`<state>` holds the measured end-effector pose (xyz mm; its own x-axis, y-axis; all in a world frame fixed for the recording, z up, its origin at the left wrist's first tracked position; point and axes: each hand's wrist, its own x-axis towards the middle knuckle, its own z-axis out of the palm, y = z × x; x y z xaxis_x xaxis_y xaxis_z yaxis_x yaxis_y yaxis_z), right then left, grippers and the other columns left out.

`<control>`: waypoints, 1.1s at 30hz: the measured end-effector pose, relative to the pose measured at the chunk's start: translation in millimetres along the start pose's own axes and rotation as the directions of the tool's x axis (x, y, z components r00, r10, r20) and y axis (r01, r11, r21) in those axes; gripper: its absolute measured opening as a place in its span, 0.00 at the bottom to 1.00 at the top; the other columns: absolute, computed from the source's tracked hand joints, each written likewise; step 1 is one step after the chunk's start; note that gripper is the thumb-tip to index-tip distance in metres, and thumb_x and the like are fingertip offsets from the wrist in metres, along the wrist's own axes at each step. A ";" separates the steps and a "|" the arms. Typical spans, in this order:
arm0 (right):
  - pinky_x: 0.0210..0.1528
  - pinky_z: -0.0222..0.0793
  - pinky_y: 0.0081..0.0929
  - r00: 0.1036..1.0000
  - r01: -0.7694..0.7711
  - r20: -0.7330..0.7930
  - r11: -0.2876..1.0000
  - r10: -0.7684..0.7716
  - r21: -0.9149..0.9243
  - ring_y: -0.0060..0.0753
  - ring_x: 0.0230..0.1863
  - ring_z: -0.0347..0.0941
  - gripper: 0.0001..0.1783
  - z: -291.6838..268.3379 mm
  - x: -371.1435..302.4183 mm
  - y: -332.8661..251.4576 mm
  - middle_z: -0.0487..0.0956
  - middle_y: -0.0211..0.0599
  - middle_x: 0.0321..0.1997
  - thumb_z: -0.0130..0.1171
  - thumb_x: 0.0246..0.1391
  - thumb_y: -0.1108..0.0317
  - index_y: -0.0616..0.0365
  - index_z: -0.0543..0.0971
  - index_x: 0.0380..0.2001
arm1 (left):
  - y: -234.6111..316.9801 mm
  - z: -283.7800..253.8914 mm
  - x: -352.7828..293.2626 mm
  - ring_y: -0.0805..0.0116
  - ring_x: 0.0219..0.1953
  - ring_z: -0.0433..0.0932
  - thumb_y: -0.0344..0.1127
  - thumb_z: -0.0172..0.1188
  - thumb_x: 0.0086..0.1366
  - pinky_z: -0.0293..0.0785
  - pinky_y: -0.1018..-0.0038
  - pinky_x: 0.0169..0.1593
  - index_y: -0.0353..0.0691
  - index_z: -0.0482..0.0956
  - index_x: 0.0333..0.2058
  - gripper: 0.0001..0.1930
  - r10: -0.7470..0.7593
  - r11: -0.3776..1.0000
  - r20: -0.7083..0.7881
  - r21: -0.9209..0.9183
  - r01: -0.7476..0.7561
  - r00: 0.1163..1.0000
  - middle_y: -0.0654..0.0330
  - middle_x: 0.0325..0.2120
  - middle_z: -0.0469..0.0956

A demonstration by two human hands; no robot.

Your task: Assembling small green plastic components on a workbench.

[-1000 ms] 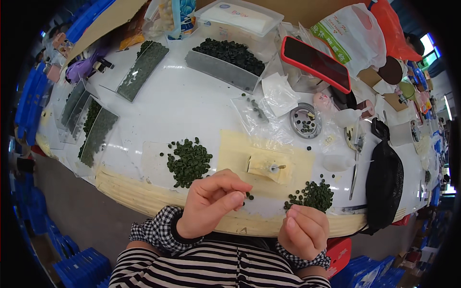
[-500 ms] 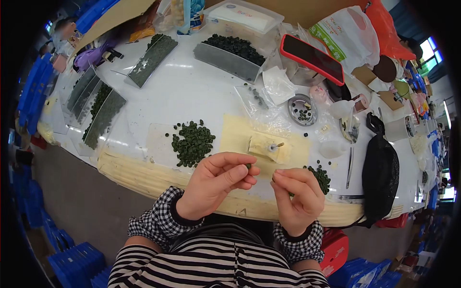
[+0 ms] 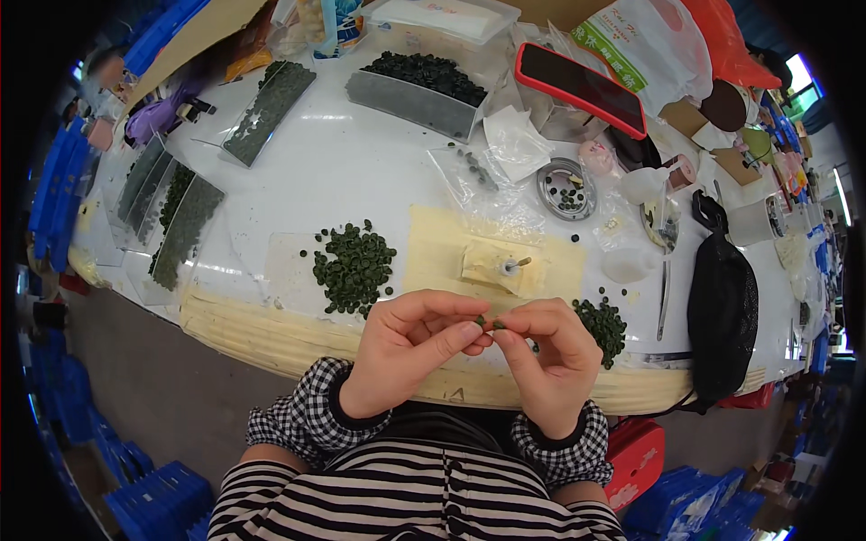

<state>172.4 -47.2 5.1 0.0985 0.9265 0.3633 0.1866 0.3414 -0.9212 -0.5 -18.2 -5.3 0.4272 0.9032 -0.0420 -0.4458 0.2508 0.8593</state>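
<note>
Above the table's near edge, my left hand point(image 3: 406, 347) pinches a small dark green round piece point(image 3: 481, 320) between thumb and forefinger. My right hand point(image 3: 555, 361) has its fingertips closed on another small green piece point(image 3: 498, 325). Both sets of fingertips almost meet, and I cannot tell whether the pieces touch. Just beyond them a pale yellow block point(image 3: 483, 263) with a short peg point(image 3: 517, 265) stands on a yellow sheet point(image 3: 431, 239). To the left lies a loose pile of dark green pieces point(image 3: 354, 270). A smaller pile point(image 3: 603, 329) is partly behind my right hand.
Grey trays of dark pieces stand at the back point(image 3: 410, 106) and left point(image 3: 200, 221). A round metal dish point(image 3: 566, 191) holds a few pieces. A red-cased phone point(image 3: 582, 90) leans at the back right. On the right lie tweezers point(image 3: 665, 302) and a black mesh pouch point(image 3: 724, 316).
My right hand has moved left and my left hand slightly right, bringing the fingertips nearly together. The whole view has shifted a little.
</note>
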 end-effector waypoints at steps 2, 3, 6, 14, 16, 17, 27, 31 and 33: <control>0.37 0.72 0.19 0.997 -0.071 -0.003 0.994 0.071 0.082 0.26 0.34 0.76 0.08 2.0 0.1 -0.6 0.80 0.39 0.35 0.64 0.46 0.83 0.66 0.81 0.33 | -2.6 -0.5 -0.4 0.70 0.40 0.81 0.21 0.57 0.64 0.80 0.76 0.45 0.30 0.76 0.47 0.12 0.031 0.999 0.010 -0.036 -0.030 0.999 0.53 0.39 0.81; 0.37 0.72 0.19 0.996 -0.093 -0.002 0.992 0.093 0.086 0.26 0.35 0.76 0.08 1.6 0.0 -0.9 0.80 0.39 0.35 0.64 0.46 0.84 0.66 0.81 0.33 | -3.4 -0.7 -0.6 0.70 0.41 0.81 0.19 0.57 0.64 0.79 0.77 0.47 0.29 0.76 0.48 0.13 0.047 0.997 0.013 -0.053 -0.047 0.999 0.53 0.40 0.81; 0.37 0.73 0.19 0.990 -0.138 -0.003 0.985 0.140 0.106 0.26 0.35 0.76 0.08 1.4 0.0 -1.8 0.80 0.39 0.35 0.63 0.47 0.84 0.66 0.81 0.33 | -4.0 1.3 -0.1 0.70 0.42 0.81 0.18 0.58 0.63 0.79 0.77 0.47 0.28 0.77 0.46 0.12 0.097 0.994 0.023 -0.060 -0.095 0.995 0.53 0.40 0.81; 0.36 0.72 0.20 0.995 -0.090 -0.026 0.993 0.092 0.081 0.27 0.33 0.77 0.08 5.4 0.8 -0.4 0.80 0.39 0.33 0.63 0.46 0.84 0.66 0.81 0.33 | -4.5 -0.8 0.1 0.69 0.42 0.81 0.17 0.59 0.61 0.79 0.77 0.47 0.28 0.79 0.43 0.11 0.172 0.980 0.029 0.099 -0.174 0.985 0.53 0.40 0.80; 0.35 0.72 0.20 1.000 -0.023 -0.020 1.000 0.022 -0.015 0.28 0.33 0.77 0.09 5.1 1.2 -0.1 0.80 0.40 0.33 0.63 0.45 0.84 0.66 0.81 0.32 | -4.9 -1.4 0.2 0.69 0.42 0.81 0.17 0.59 0.61 0.79 0.77 0.47 0.28 0.79 0.43 0.11 0.195 0.972 0.035 0.130 -0.198 0.980 0.52 0.40 0.80; 0.35 0.72 0.20 1.000 0.012 -0.015 0.998 -0.013 -0.062 0.28 0.33 0.77 0.09 4.8 1.6 -0.1 0.80 0.40 0.32 0.64 0.45 0.84 0.66 0.81 0.32 | -4.7 -1.8 0.2 0.69 0.42 0.81 0.17 0.59 0.61 0.79 0.77 0.47 0.28 0.79 0.43 0.11 0.206 0.966 0.039 0.153 -0.210 0.978 0.52 0.40 0.80; 0.33 0.73 0.22 0.985 0.166 0.000 0.951 -0.172 -0.261 0.32 0.32 0.79 0.11 6.4 2.5 -2.9 0.81 0.40 0.32 0.66 0.43 0.83 0.64 0.82 0.33 | -3.1 -2.3 0.0 0.70 0.39 0.82 0.19 0.60 0.61 0.80 0.78 0.45 0.28 0.80 0.42 0.10 0.097 0.995 0.000 0.030 -0.097 0.995 0.53 0.37 0.81; 0.32 0.74 0.23 0.948 0.306 0.045 0.869 -0.314 -0.388 0.33 0.32 0.79 0.14 8.4 2.2 -2.5 0.81 0.40 0.34 0.67 0.41 0.84 0.64 0.83 0.35 | 1.2 -4.6 1.5 0.71 0.38 0.82 0.19 0.61 0.61 0.80 0.78 0.43 0.28 0.80 0.42 0.10 -0.016 0.999 -0.015 0.032 0.017 1.000 0.54 0.34 0.82; 0.33 0.74 0.23 0.936 0.344 0.073 0.852 -0.344 -0.394 0.33 0.33 0.79 0.15 8.5 2.3 -1.2 0.81 0.40 0.35 0.67 0.41 0.84 0.63 0.83 0.37 | 1.9 -4.7 1.6 0.72 0.37 0.82 0.19 0.61 0.61 0.80 0.79 0.42 0.29 0.80 0.42 0.10 -0.005 0.999 -0.031 0.037 0.006 1.000 0.55 0.33 0.82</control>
<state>164.1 -44.1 5.8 -0.0437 0.7613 0.6469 0.5784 0.5472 -0.6050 -4.3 -14.6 -6.2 0.4048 0.9123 -0.0624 -0.4139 0.2436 0.8771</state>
